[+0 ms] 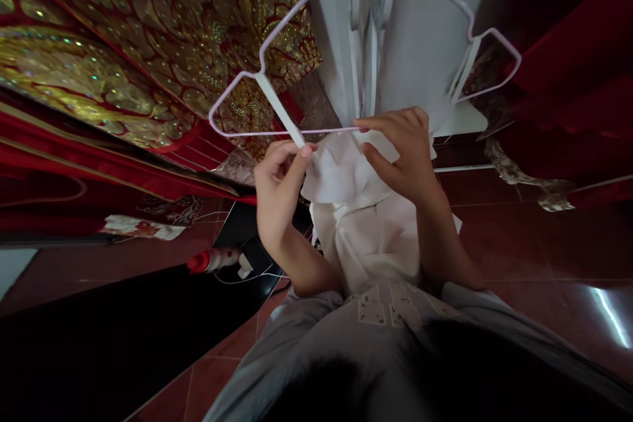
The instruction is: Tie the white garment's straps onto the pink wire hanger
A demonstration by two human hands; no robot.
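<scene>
A pale pink plastic hanger (pixel 277 36) is held up in front of me, its bottom bar level with my hands. A white garment (pixel 366 224) hangs down from that bar towards my grey shirt. My left hand (pixel 277 191) pinches one of the garment's white straps at the bar, fingers closed. My right hand (pixel 401 151) is closed on the bar and the white cloth bunched over it.
Red cloth with gold embroidery (pixel 148 33) fills the left and upper left. Dark red velvet (pixel 578 59) hangs on the right. A white door frame (pixel 366 33) stands behind the hanger. On the red tiled floor lie a red-capped bottle (pixel 212 261), a white charger with cable (pixel 246 269) and a black mat (pixel 99 336).
</scene>
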